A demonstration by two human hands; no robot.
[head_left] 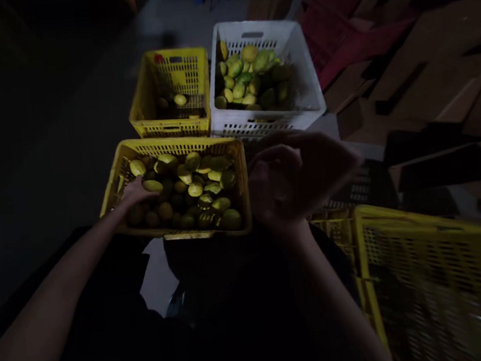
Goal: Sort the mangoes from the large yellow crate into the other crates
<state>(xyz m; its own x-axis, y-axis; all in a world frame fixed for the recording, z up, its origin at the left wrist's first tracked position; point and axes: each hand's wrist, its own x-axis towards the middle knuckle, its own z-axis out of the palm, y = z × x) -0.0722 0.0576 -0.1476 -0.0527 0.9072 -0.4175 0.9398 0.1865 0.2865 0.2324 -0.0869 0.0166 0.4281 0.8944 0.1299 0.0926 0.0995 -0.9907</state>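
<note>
I count one bare left hand [135, 192], one bare right hand [296, 173], one white plastic box with holes [284, 37] and at least three yellow plastic boxes with holes [245, 187]. Of the roundish green-yellow fruits [195, 189], more than twenty sit in the front yellow box, more than ten in the white one, and at least two in the back yellow box [191, 67].

Left hand [135, 193] on 1 fruit [153, 186]

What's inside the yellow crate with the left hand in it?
Lots of green and yellow fruit, with the left hand at one. They hide the bottom of the crate, so I can't see that.
</note>
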